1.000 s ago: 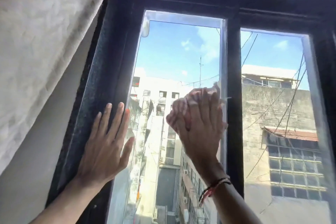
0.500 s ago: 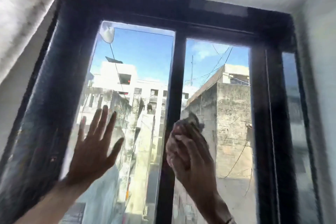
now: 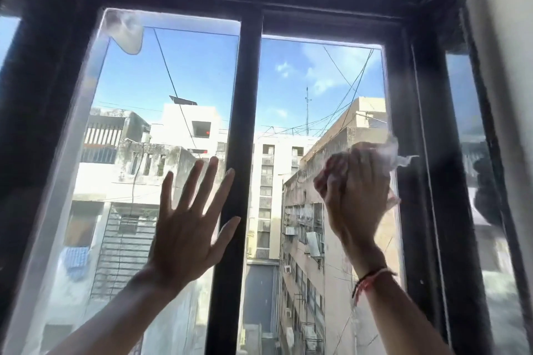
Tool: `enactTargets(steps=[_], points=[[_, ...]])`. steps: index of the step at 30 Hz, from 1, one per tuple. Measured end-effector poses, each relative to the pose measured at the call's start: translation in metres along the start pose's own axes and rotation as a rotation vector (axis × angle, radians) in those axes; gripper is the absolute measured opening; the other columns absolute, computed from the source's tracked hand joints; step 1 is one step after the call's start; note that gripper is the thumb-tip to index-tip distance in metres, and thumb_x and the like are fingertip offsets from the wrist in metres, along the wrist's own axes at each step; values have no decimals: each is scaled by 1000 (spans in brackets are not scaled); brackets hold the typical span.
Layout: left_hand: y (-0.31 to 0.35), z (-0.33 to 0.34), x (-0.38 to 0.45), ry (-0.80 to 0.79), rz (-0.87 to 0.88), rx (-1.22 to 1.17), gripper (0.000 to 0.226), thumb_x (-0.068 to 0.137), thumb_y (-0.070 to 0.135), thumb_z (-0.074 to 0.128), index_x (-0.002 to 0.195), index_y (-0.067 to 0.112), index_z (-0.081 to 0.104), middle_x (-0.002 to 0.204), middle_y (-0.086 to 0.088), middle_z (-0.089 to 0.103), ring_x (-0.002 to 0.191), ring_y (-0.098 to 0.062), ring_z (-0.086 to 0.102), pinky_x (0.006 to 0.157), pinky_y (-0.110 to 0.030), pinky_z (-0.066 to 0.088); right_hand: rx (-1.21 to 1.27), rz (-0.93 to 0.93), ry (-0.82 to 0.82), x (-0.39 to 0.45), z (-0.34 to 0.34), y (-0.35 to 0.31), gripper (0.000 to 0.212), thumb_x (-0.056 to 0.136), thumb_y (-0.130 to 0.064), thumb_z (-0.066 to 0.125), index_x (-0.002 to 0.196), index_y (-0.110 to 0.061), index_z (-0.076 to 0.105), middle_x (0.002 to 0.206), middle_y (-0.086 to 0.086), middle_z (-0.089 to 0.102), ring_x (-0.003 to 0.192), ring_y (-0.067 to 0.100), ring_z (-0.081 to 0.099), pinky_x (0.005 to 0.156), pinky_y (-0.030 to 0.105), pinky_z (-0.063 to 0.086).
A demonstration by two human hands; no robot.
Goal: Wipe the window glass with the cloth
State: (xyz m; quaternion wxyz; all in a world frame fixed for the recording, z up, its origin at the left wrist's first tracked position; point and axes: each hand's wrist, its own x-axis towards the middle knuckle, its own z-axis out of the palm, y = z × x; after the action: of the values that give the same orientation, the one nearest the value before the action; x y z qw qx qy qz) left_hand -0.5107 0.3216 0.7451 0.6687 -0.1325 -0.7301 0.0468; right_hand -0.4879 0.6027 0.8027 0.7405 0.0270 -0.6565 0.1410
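The window has two glass panes in a dark frame, a left pane (image 3: 161,72) and a right pane (image 3: 320,89), split by a black upright bar (image 3: 242,124). My right hand (image 3: 354,196) presses a crumpled pale cloth (image 3: 388,153) against the right pane, close to that pane's right edge. The cloth sticks out above and to the right of my fingers. My left hand (image 3: 187,225) lies flat with spread fingers on the left pane, its thumb over the upright bar.
A whitish smear (image 3: 125,30) marks the top left corner of the left pane. A wide dark frame post (image 3: 415,153) stands right of the cloth, with a narrow side pane (image 3: 473,130) and a white wall (image 3: 507,37) beyond. Buildings and wires show outside.
My right hand has carried the cloth from beside the upright bar across the right pane to its right edge. My left hand has shifted right, toward the bar. The view has turned right.
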Motion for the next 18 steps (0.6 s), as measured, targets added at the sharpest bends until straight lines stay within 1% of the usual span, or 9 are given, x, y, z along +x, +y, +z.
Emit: enactTargets(steps=[2, 4, 7, 9, 12, 13, 14, 15, 18], points=[[-2, 1, 0, 18, 4, 3, 74, 101, 58, 32, 163, 23, 13, 175, -8, 14, 162, -28, 12, 126, -69, 18, 44, -203, 8, -9, 17, -40, 49, 111, -40, 35, 132, -8, 65, 140, 18, 70, 145, 32, 54, 126, 57, 42], [-2, 1, 0, 14, 9, 12, 74, 101, 58, 31, 163, 23, 14, 174, -10, 16, 162, -29, 13, 126, -69, 19, 88, -429, -60, -49, 29, -60, 46, 110, -39, 47, 139, -9, 67, 150, 12, 67, 154, 29, 48, 126, 56, 43], [-2, -1, 1, 16, 9, 21, 74, 101, 59, 30, 163, 22, 15, 174, -11, 16, 162, -30, 15, 125, -70, 20, 121, -621, -137, -92, 14, -31, 41, 108, -26, 54, 145, -10, 65, 157, 9, 60, 158, 27, 43, 124, 58, 47], [0, -2, 1, 11, 6, 10, 73, 102, 58, 30, 163, 22, 13, 174, -11, 15, 162, -30, 14, 125, -70, 20, 130, -508, -104, -78, -1, -1, 41, 109, -25, 52, 147, -14, 62, 156, 14, 61, 151, 33, 53, 115, 59, 54], [1, -2, -1, -2, 0, 7, 73, 102, 58, 27, 163, 22, 12, 175, -10, 13, 162, -29, 12, 125, -70, 19, 284, -34, 59, -16, -10, 12, 33, 109, -29, 45, 139, -19, 52, 132, 26, 67, 118, 44, 69, 97, 62, 62], [1, -2, -1, 1, 0, 9, 73, 102, 58, 27, 163, 22, 11, 175, -10, 13, 162, -29, 12, 125, -70, 20, 283, 76, 102, -3, -8, 2, 33, 107, -27, 44, 136, -14, 54, 130, 27, 66, 118, 44, 67, 100, 64, 59], [1, -2, 0, 10, 0, 11, 73, 102, 58, 28, 163, 22, 11, 175, -10, 13, 162, -29, 13, 125, -70, 20, 210, 70, 137, -4, 1, -10, 37, 106, -24, 43, 136, -8, 59, 134, 26, 66, 125, 44, 65, 105, 64, 56], [0, -1, 1, 20, 2, 17, 74, 102, 58, 29, 163, 22, 11, 175, -10, 14, 162, -29, 13, 125, -70, 20, 146, -40, 138, -15, 8, -25, 41, 105, -21, 44, 138, -5, 63, 142, 23, 66, 134, 41, 62, 111, 63, 54], [-4, 0, -1, 29, 21, 37, 75, 101, 59, 30, 163, 22, 11, 175, -11, 14, 162, -30, 14, 125, -69, 19, 124, -501, -93, -92, 10, -32, 44, 103, -18, 57, 146, -9, 63, 158, 10, 60, 153, 30, 50, 122, 54, 48]])
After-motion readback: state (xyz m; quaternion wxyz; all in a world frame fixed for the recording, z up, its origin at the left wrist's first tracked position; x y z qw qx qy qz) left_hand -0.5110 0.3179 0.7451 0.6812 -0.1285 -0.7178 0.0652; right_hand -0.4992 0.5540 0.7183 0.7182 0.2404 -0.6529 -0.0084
